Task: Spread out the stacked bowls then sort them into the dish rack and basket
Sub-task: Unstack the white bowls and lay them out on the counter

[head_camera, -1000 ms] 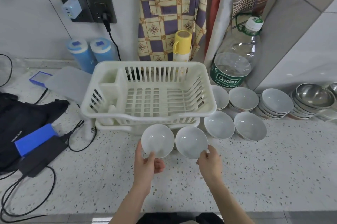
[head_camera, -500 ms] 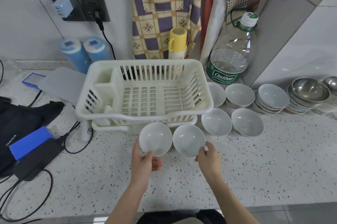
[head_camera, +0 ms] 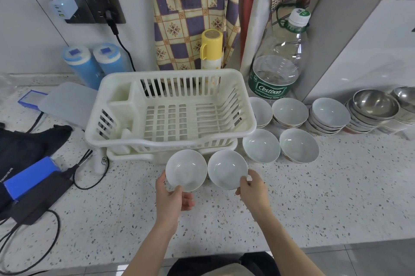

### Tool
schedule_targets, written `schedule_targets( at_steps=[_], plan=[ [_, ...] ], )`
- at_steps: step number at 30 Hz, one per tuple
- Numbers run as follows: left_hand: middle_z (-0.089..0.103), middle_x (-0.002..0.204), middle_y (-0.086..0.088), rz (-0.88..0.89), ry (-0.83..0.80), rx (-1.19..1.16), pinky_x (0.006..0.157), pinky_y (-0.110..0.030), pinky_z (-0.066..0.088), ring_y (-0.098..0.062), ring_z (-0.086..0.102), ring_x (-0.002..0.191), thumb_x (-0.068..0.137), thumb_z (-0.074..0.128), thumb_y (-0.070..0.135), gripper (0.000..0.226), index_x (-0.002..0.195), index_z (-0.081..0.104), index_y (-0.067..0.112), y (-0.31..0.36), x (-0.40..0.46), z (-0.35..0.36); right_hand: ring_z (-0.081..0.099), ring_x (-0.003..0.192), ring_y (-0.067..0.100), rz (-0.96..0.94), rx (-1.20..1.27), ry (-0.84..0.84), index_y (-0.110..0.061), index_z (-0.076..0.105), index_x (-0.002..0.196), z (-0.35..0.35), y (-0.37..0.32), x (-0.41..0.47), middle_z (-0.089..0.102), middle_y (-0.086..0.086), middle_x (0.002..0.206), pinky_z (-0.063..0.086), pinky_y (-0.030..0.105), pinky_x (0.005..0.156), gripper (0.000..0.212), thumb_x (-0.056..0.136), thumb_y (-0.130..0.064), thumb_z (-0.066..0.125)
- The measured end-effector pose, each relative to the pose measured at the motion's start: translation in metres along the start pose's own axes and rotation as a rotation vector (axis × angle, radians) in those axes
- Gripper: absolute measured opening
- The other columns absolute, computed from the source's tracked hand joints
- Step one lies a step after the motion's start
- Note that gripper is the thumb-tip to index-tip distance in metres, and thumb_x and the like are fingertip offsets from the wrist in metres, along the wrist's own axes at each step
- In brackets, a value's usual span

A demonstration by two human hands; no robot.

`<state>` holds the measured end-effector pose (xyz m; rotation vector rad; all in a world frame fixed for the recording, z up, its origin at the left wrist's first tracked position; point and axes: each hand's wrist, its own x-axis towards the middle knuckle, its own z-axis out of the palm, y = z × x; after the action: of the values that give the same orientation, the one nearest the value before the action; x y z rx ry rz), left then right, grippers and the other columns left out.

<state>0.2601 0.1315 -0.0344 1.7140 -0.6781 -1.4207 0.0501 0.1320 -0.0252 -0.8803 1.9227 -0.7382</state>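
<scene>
My left hand [head_camera: 171, 199] grips the near rim of a white bowl [head_camera: 186, 169], held tilted just in front of the cream dish rack [head_camera: 244, 107]. Beside it, my right hand [head_camera: 253, 189] pinches the rim of a second white bowl [head_camera: 226, 171]. Two more white bowls [head_camera: 261, 145] [head_camera: 298, 147] lie singly on the counter to the right of the rack. Behind them stand short stacks of white bowls [head_camera: 289, 110] [head_camera: 329, 114] and a stack topped by steel bowls [head_camera: 372, 104]. The rack holds no bowls.
A large water bottle [head_camera: 278, 60] and a yellow flask [head_camera: 211, 49] stand behind the rack. Left of it lie a black bag [head_camera: 24, 147], a blue box [head_camera: 29, 177], cables and a grey lid [head_camera: 67, 101]. Two blue canisters [head_camera: 94, 64] stand by the wall.
Both hands keep their bowls in nearly the same place in front of the rack. The view has shifted slightly; nothing was put down or let go.
</scene>
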Motion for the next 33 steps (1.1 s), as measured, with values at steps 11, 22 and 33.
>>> schedule_targets(
  at_steps=[11, 22, 33],
  plan=[
    [0.069, 0.066, -0.014, 0.024, 0.152, 0.072, 0.034, -0.025, 0.035, -0.012, 0.043, 0.031, 0.095, 0.059, 0.019, 0.048, 0.138, 0.040, 0.028, 0.010, -0.005, 0.002, 0.050, 0.042, 0.007, 0.028, 0.071, -0.176, -0.020, 0.053, 0.126, -0.028, -0.004, 0.002, 0.071, 0.004, 0.069, 0.042, 0.021, 0.044, 0.029, 0.099, -0.023, 0.043],
    [0.052, 0.049, -0.002, 0.159, -0.006, 0.067, 0.034, -0.023, 0.034, -0.015, 0.042, 0.034, 0.096, 0.059, 0.031, 0.011, 0.093, 0.063, 0.021, 0.041, -0.062, 0.116, 0.047, 0.043, 0.008, -0.101, 0.178, -0.021, -0.024, 0.069, 0.091, -0.141, -0.012, 0.043, 0.070, -0.003, 0.063, 0.039, 0.017, 0.043, 0.018, 0.096, -0.021, 0.052],
    [0.075, 0.083, -0.003, 0.069, 0.040, 0.128, 0.036, -0.020, 0.035, -0.012, 0.057, 0.040, 0.095, 0.060, 0.031, 0.034, 0.123, 0.044, 0.023, 0.087, 0.003, 0.279, 0.054, 0.068, 0.022, -0.014, -0.039, 0.026, -0.002, 0.066, 0.078, -0.215, -0.038, 0.153, 0.070, -0.001, 0.071, 0.039, 0.028, 0.062, 0.027, 0.092, -0.014, 0.046]
  ],
)
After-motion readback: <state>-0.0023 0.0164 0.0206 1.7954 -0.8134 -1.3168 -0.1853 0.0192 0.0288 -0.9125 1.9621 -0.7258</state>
